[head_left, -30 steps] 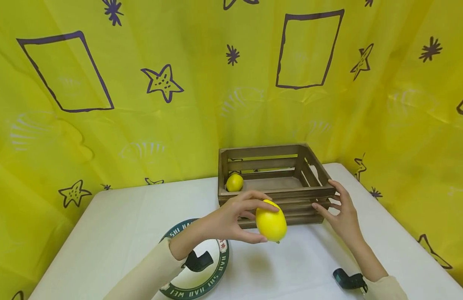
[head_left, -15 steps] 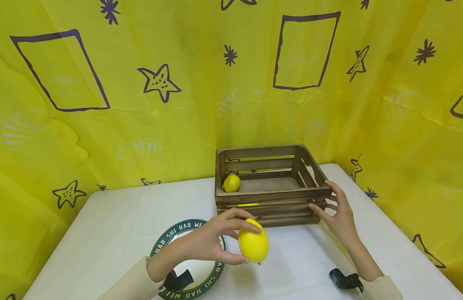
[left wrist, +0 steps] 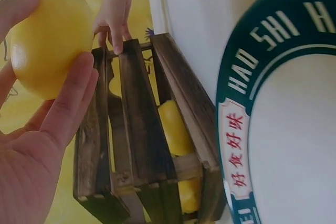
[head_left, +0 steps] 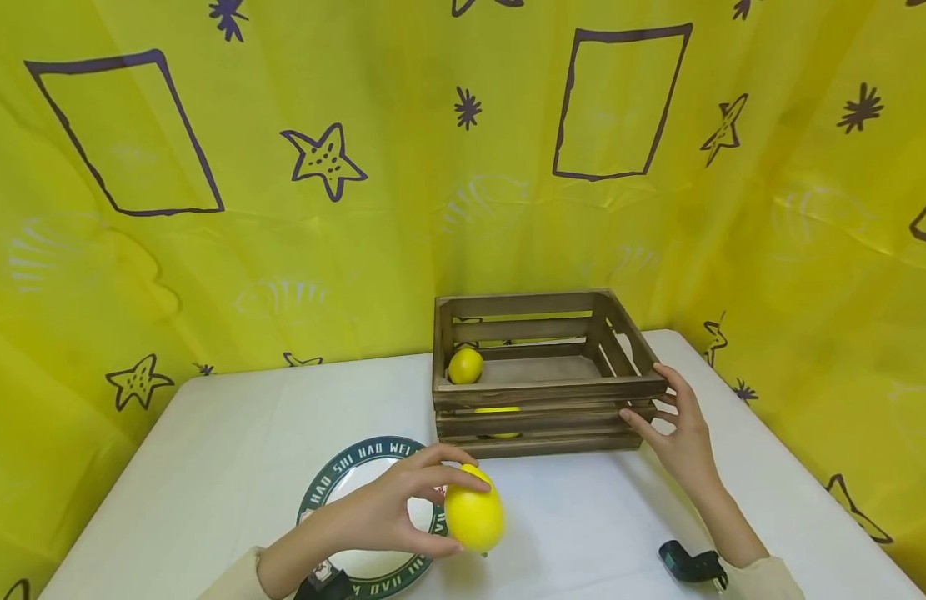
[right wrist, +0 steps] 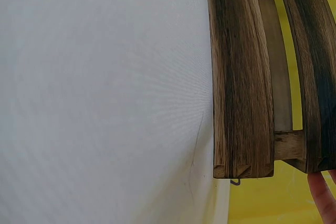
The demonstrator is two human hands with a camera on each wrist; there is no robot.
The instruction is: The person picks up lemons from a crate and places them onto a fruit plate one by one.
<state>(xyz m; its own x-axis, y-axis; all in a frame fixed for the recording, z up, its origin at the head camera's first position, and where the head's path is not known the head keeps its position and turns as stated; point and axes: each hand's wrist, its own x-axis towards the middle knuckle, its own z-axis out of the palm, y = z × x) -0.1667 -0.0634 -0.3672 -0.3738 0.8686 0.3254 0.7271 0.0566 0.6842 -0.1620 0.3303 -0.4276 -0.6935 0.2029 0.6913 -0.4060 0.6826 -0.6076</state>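
Observation:
In the head view my left hand (head_left: 391, 508) pinches a yellow lemon (head_left: 473, 510) between thumb and fingers, above the right edge of a plate (head_left: 312, 492). The left wrist view shows the same lemon (left wrist: 52, 40) in the fingers of my left hand (left wrist: 37, 150). My right hand (head_left: 683, 433) grips the front right corner of a brown slatted wooden crate (head_left: 553, 389). One lemon (head_left: 466, 366) lies inside at the crate's left; another (head_left: 500, 422) shows through the front slats. Only fingertips of the right hand (right wrist: 323, 195) appear in the right wrist view, at the crate (right wrist: 241, 77).
Everything stands on a white-covered table (head_left: 230, 450). A yellow curtain (head_left: 387, 250) with drawn stars and frames hangs behind and to the right. The plate, white with a green lettered rim, lies left of the crate's front, partly under my left forearm.
My left hand has moved left and toward me with its lemon, away from the crate's front. The lemon behind the front slats has come into view. My right hand stays on the crate.

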